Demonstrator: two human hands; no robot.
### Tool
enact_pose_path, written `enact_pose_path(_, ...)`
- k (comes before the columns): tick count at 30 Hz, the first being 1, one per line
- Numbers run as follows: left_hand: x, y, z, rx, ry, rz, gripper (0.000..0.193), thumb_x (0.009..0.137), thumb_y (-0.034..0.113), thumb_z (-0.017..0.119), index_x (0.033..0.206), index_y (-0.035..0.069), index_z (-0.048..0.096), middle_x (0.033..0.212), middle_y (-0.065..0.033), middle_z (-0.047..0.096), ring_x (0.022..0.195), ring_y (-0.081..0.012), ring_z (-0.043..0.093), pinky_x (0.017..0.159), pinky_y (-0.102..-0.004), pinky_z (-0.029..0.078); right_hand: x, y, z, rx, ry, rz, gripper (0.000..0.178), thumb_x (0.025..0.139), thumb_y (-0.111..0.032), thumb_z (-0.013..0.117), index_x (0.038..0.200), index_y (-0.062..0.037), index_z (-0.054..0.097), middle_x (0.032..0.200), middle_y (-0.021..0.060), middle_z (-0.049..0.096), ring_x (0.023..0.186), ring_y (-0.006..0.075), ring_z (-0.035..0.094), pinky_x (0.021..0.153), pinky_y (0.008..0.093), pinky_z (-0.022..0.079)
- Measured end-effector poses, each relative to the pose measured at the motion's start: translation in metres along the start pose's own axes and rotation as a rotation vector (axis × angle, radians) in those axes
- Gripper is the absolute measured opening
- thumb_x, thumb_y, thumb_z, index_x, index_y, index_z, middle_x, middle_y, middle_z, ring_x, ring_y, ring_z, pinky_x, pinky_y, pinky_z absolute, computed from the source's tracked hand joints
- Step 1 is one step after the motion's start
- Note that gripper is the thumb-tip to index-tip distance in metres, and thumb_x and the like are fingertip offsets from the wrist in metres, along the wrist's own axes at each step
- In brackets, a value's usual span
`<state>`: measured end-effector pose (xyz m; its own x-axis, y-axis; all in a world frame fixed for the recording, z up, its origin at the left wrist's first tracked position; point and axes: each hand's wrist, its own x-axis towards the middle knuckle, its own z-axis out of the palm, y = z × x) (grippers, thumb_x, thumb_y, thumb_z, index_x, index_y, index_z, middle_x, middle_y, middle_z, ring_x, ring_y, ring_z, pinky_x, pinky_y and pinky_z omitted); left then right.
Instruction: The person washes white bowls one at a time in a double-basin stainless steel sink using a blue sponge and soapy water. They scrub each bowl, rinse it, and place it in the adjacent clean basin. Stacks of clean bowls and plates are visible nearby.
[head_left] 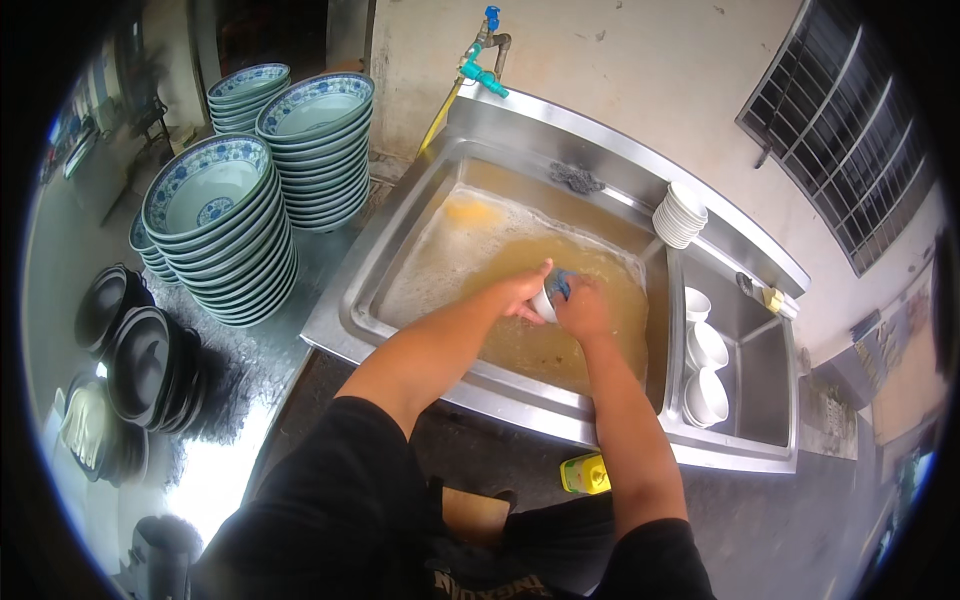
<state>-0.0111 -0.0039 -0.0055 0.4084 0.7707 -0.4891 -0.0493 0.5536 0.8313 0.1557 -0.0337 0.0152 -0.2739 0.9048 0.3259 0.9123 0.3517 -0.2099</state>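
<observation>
Over the sink [540, 408], the left hand [518, 292] grips a white bowl [541, 307] in its fingers; the right hand [585, 307] grips a blue scrubber [557, 284].

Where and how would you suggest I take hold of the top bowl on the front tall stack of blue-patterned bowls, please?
I'd grip the top bowl by its patterned rim at opposite edges, reaching from above on the side toward the sink. It opens upward with its rim exposed, while its lower body nests in the stack; another tall stack stands close behind.
</observation>
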Motion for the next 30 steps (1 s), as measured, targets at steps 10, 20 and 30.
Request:
enact_pose_path(10, 0.016, -0.009, -0.009, 0.762, 0.334, 0.538, 0.045, 0.105, 0.043, 0.044, 0.129, 0.006, 0.051, 0.111, -0.0206, 0.066, 0.100, -0.0320, 0.065, 0.083, -0.0442, 0.051, 0.005, -0.010, -0.006, 0.567, -0.456, 0.080, 0.046, 0.078, -0.026, 0.075, 0.118, -0.0047, 0.065, 0.119, 0.0187, 0.067, 0.108, 0.0336, 0.065, 0.092, 0.0420, 0.051)
enact_pose_path(20, -0.013, 0.017, 0.005, 1.270, 0.726, 0.769, 0.039, 0.090, 0.000, 0.052, 0.129, 0.007, 0.051, 0.113, -0.0235, 0.062, 0.106, -0.0417, 0.061, 0.089, -0.0494, 0.051, 0.000, -0.013, -0.012, -0.135, -0.485, 0.065, 0.038, 0.076, -0.026, 0.072, 0.108, -0.0062, 0.073, 0.108, 0.0194, 0.072, 0.102, 0.0349, 0.070, 0.088, 0.0441, 0.056)
enact_pose_path(30, -0.007, 0.035, -0.030, -0.574, 0.451, 0.332, 0.038, 0.098, -0.001, 0.037, 0.135, -0.007, 0.046, 0.126, -0.0241, 0.059, 0.107, -0.0374, 0.067, 0.079, -0.0416, 0.066, 0.000, -0.017, -0.024, 0.408, -0.448, 0.220, 0.041, 0.077, -0.025, 0.072, 0.109, 0.0006, 0.067, 0.112, 0.0236, 0.069, 0.105, 0.0406, 0.065, 0.091, 0.0441, 0.052)
